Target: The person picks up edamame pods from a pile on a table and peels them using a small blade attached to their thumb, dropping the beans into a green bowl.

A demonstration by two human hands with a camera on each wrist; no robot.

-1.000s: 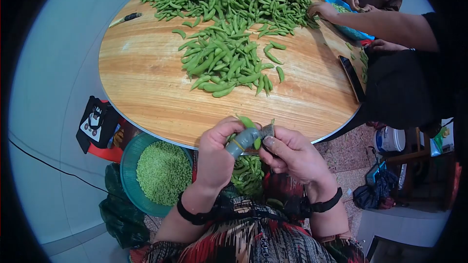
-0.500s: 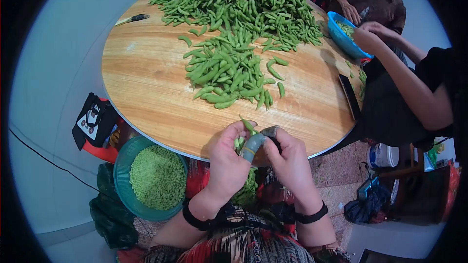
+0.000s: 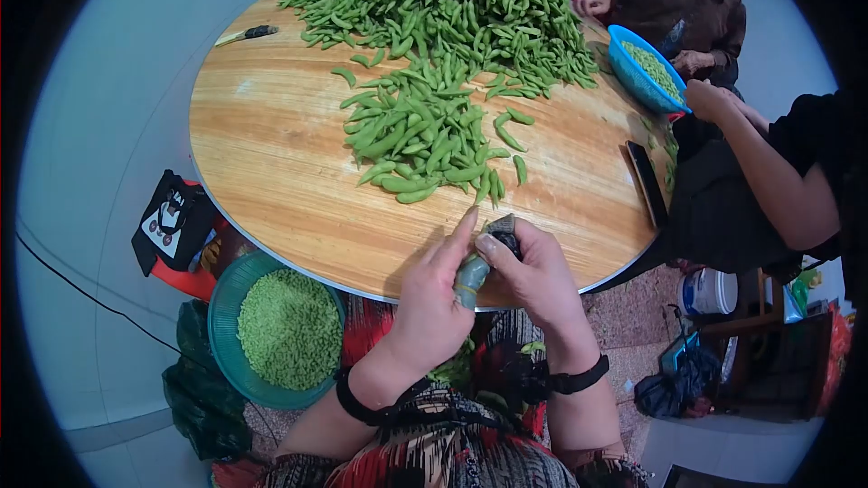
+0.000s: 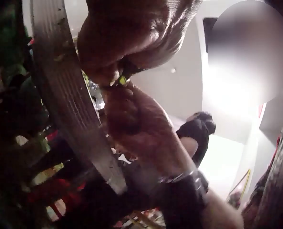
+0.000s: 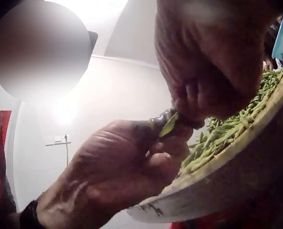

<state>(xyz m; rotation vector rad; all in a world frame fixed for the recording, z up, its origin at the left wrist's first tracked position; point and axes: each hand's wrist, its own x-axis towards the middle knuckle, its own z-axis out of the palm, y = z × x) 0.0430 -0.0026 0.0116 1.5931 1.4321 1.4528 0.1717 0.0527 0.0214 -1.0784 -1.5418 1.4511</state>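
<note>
Just over the table's near edge, the left hand (image 3: 432,305) and right hand (image 3: 544,289) meet at the fingertips. A green pod (image 5: 169,125) is pinched between them in the right wrist view, mostly hidden by fingers; the left wrist view shows a bit of the pod (image 4: 123,81). A grey-green cover (image 3: 470,278) with a yellow band wraps a left digit, and dark grey wrapping (image 3: 503,228) is on the right fingers. Beyond the hands lie a small pile of pods (image 3: 420,131) and a larger heap (image 3: 461,14).
A teal basket of shelled beans (image 3: 289,330) stands left below the table (image 3: 271,163). Loose pods (image 3: 452,366) lie below the hands. At right are a phone (image 3: 646,185), a blue basket (image 3: 640,77) and two other people. A brush-like tool (image 3: 246,35) lies at the far left.
The pod that stuck up from the left hand is now mostly hidden between the hands. A left finger has straightened upward. At the blue basket, the other people's hands have shifted, uncovering its beans.
</note>
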